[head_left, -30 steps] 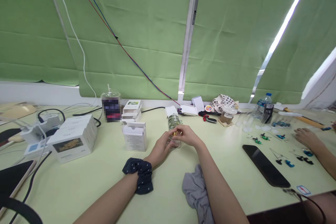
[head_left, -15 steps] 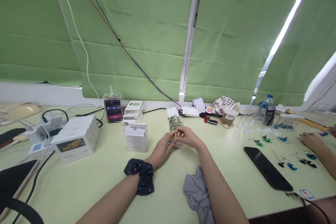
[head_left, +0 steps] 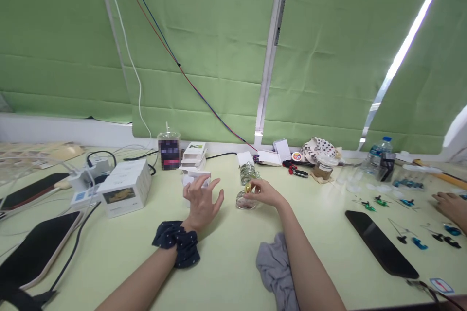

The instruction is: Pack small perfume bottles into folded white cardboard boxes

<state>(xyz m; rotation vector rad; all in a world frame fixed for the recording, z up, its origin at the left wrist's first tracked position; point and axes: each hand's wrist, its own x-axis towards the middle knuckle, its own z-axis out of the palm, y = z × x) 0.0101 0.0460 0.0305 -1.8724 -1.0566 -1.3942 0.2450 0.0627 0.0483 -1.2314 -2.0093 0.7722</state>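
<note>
My right hand (head_left: 265, 192) pinches a small gold-coloured cap (head_left: 248, 188) between thumb and fingertips. Directly under it a round clear glass bottle (head_left: 246, 202) rests on the table; whether cap and bottle are joined I cannot tell. My left hand (head_left: 202, 202) is raised with its fingers spread and holds nothing. It partly covers an opened white box (head_left: 188, 178) behind it. Just beyond the bottle lie several clear glass pieces (head_left: 248, 172) in a row.
White boxes (head_left: 126, 189) and a lidded cup (head_left: 169, 153) stand on the left. A grey cloth (head_left: 273, 265) lies beside my right forearm. To the right are a black phone (head_left: 379, 243), small coloured parts (head_left: 381, 201) and another person's hand (head_left: 450, 206).
My left hand has left the bottle and moved left, its fingers opening. My right hand stays at the gold cap. The whole view has shifted slightly.
</note>
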